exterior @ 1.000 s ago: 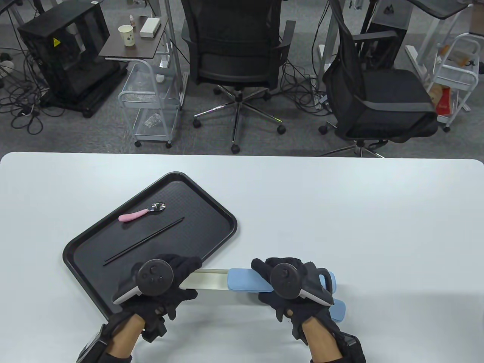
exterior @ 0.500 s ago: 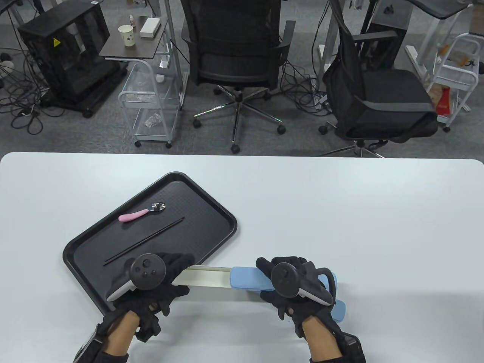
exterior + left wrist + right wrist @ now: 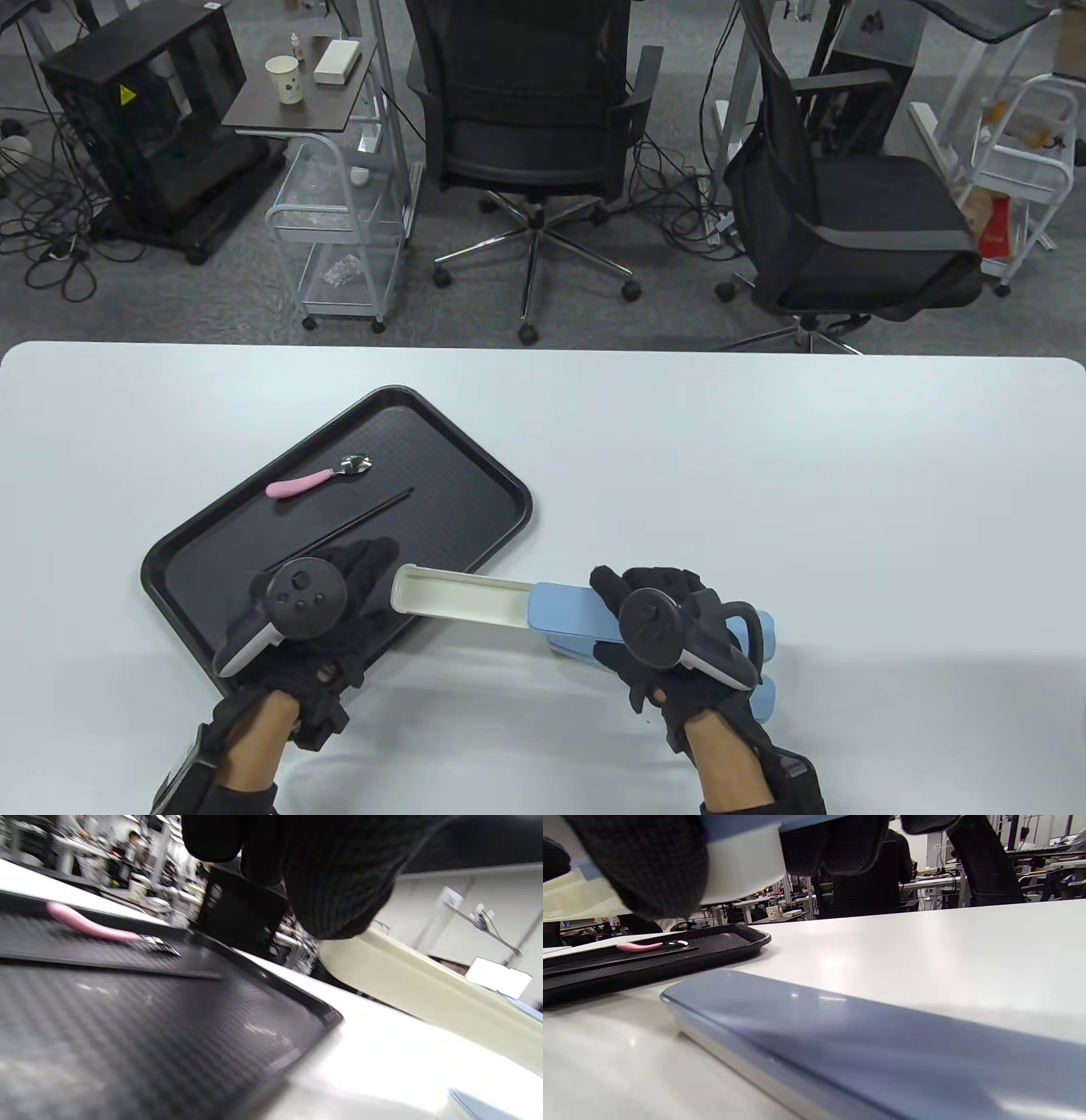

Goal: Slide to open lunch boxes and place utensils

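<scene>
A long utensil box is slid partly open: its cream inner tray [image 3: 458, 594] sticks out left of its blue sleeve [image 3: 573, 613]. My right hand [image 3: 632, 624] grips the sleeve and holds the box off the table, seen at the top of the right wrist view [image 3: 738, 870]. My left hand [image 3: 361, 567] lies open over the black tray's near corner, just left of the cream end [image 3: 407, 984], not gripping it. A pink-handled spoon [image 3: 316, 478] and black chopsticks [image 3: 356, 519] lie on the black tray [image 3: 524, 509].
A second, closed blue box [image 3: 764, 698] lies on the white table under my right hand and fills the right wrist view [image 3: 882, 1035]. Office chairs and carts stand beyond the table's far edge.
The cream inner tray has slid further out to the left. My left hand has let go of it and moved left over the black tray. My right hand has raised and turned the box.
</scene>
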Demonstrator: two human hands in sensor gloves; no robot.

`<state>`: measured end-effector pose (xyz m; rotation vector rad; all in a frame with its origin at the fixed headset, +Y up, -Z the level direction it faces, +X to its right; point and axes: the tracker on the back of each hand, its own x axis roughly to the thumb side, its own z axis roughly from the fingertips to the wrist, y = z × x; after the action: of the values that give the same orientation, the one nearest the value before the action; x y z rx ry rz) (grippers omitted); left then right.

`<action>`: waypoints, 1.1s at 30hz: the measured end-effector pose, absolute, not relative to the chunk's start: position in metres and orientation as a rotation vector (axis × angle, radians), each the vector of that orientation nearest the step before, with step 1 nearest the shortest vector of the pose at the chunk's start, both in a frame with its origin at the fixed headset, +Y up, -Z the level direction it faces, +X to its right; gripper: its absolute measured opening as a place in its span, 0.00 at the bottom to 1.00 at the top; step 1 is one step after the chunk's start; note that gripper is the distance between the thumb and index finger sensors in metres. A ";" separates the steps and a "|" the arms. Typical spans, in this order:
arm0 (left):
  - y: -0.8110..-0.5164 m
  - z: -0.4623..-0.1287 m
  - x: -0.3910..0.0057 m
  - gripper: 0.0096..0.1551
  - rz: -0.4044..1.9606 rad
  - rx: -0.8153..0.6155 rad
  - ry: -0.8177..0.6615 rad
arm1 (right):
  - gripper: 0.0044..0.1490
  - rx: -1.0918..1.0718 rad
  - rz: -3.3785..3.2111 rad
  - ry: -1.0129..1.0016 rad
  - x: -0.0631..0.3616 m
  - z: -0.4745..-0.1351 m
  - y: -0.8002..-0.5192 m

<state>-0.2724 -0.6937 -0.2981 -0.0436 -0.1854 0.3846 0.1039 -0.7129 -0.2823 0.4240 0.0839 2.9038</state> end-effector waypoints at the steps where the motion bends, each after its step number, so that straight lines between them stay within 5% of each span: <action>1: -0.691 -0.300 -0.279 0.44 0.388 -0.030 -0.147 | 0.52 0.421 2.896 0.082 0.105 -0.282 -0.712; 6: -0.694 -0.318 -0.306 0.42 0.378 -0.025 0.055 | 0.51 0.422 2.898 0.076 0.106 -0.282 -0.711; 15: -0.724 -0.357 -0.323 0.45 0.177 -0.247 0.329 | 0.51 0.438 2.863 0.078 0.107 -0.281 -0.710; 33: -0.767 -0.376 -0.334 0.41 0.022 -0.436 0.442 | 0.52 0.457 2.843 0.116 0.104 -0.281 -0.711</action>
<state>-0.3335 -0.7669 -0.3755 -0.4362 0.4424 0.0216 0.1040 -0.7113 -0.2808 0.4565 0.1163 2.8434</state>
